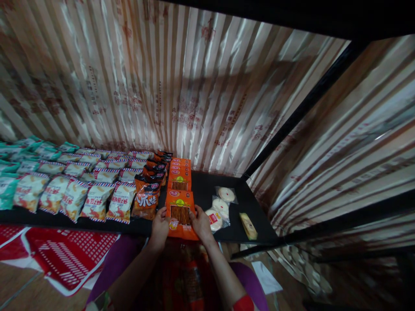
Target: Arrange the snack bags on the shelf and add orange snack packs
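Note:
Between my two hands is an orange snack packet [180, 214] with a clear window showing brown sticks. My left hand [160, 226] grips its left edge, and my right hand [201, 224] its right edge. The packet is at the shelf's front edge, just in front of a row of matching orange packets [179, 179] that overlap toward the back. Left of that row stand orange-and-black snack bags [145, 200]. On the right lie several round white flatbreads in clear wrappers [220, 206], near my right hand.
Rows of white snack bags [95, 201] and green bags [7, 190] fill the left of the black shelf [202, 179]. A small yellowish packet [248, 226] lies at the right. Red baskets [66, 255] sit below. A black post [304, 108] slants up at the right, before a striped curtain [194, 86].

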Motion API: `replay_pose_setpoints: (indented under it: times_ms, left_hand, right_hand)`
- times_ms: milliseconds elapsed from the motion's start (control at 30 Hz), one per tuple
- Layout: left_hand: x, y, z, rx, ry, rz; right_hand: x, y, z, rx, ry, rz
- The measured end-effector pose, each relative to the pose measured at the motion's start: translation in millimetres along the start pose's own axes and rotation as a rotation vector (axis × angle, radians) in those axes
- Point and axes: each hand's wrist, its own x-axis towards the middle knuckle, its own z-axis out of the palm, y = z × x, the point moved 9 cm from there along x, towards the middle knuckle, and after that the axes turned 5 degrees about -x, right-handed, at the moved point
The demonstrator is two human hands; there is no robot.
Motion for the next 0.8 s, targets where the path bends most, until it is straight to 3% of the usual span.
replay_pose_setpoints:
  times_ms: [267, 800]
  left_hand:
    - [6.7, -5.3, 0.7, -0.015, 0.000, 0.009]
    - [20.8, -5.1, 4.2, 0.012, 0.019, 0.080]
  right_hand:
    - [6.0, 0.8, 0.6, -0.086, -0.007, 0.022]
    - [22.6, -7.9, 0.5, -0.012, -0.020, -0.007]
